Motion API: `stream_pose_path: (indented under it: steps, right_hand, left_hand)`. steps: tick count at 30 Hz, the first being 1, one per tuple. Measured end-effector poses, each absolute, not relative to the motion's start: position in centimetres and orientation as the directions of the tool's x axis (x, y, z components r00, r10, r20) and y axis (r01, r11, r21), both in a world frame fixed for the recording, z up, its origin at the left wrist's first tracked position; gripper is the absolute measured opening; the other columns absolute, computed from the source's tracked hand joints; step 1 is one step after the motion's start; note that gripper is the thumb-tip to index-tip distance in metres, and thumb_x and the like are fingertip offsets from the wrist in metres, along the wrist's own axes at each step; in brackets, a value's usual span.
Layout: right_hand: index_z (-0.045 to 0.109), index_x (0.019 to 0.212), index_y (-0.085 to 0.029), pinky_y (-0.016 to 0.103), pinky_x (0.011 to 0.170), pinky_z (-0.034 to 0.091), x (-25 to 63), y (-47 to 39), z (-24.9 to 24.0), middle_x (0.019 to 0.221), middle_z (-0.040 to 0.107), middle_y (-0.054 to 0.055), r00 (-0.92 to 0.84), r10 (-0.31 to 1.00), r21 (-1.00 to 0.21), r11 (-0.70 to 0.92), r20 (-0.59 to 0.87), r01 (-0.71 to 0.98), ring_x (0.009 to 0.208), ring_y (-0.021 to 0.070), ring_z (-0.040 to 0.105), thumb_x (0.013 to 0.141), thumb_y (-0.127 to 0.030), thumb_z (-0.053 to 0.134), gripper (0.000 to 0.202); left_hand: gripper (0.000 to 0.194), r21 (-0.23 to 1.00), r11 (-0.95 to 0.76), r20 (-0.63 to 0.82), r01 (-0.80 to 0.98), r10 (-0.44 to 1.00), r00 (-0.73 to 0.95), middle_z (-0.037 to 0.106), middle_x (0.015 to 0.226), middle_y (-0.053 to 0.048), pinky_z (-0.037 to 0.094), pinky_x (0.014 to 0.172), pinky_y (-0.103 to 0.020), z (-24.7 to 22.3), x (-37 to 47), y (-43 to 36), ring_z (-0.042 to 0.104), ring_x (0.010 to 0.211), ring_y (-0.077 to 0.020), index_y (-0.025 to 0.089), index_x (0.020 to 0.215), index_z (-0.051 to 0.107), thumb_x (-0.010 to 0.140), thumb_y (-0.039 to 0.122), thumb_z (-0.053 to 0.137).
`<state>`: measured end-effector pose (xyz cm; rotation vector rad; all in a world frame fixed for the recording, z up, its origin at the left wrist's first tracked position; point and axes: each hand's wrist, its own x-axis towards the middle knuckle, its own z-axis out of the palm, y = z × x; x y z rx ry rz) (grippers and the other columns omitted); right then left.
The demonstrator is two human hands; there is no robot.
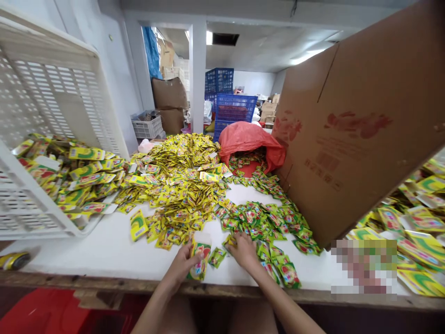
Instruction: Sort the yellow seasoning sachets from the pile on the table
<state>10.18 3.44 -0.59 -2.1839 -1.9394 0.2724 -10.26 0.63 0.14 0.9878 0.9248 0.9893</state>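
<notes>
My left hand is closed around a small green and yellow carton, held upright near the table's front edge with its white top flap raised. Just right of it, my right hand has its fingers curled down on a small sachet at the edge of the green sachet heap; the fingertips are partly hidden. Between the hands lies a single green sachet. Beyond my left hand spreads a large heap of yellow sachets, with a yellow carton at its near edge.
A tipped white crate spills yellow cartons on the left. A red sack opens toward me at the back. A large cardboard box leans on the right, with more cartons beyond. A tape roll lies far left.
</notes>
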Motion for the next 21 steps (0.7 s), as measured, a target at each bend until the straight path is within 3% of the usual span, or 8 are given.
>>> stream_pose_path:
  steps: [8, 14, 21]
  right_hand:
    - [0.056, 0.104, -0.011, 0.042, 0.082, 0.034, 9.8, 4.1, -0.8, 0.104, 0.056, 0.020, 0.211, 0.977, -0.294, -0.207, -0.019, 0.933, 0.099, 0.0329, 0.051, 0.076, -0.036, 0.056, 0.038]
    - [0.056, 0.102, -0.013, 0.030, 0.079, 0.040, 9.7, 3.6, -1.3, 0.096, 0.062, 0.012, 0.162, 0.987, -0.424, -0.157, -0.025, 0.892, 0.095, 0.0244, 0.056, 0.068, -0.028, 0.064, 0.038]
    - [0.060, 0.092, -0.016, 0.026, 0.075, 0.043, 9.4, 1.4, -1.6, 0.094, 0.060, 0.008, 0.090, 0.995, -0.523, -0.096, -0.036, 0.847, 0.086, 0.0198, 0.058, 0.062, -0.018, 0.064, 0.030]
  left_hand:
    - [0.044, 0.944, 0.220, -0.144, -0.246, 0.945, 0.293, 0.069, 0.093, -0.008, 0.048, 0.078, -0.035, -1.0, -10.3, 1.2, 0.063, 0.085, -0.0237, 0.013, 0.103, 0.056, 0.065, 0.031, 0.069]
    - [0.049, 0.926, 0.236, -0.143, -0.295, 0.942, 0.304, 0.069, 0.090, -0.008, 0.049, 0.077, -0.036, -1.2, -10.5, 1.0, 0.064, 0.085, -0.0245, 0.013, 0.108, 0.054, 0.064, 0.027, 0.070]
    - [0.057, 0.886, 0.257, -0.137, -0.386, 0.940, 0.312, 0.068, 0.096, -0.009, 0.048, 0.079, -0.035, -1.0, -10.7, 0.5, 0.062, 0.091, -0.0249, 0.015, 0.113, 0.050, 0.060, 0.020, 0.073]
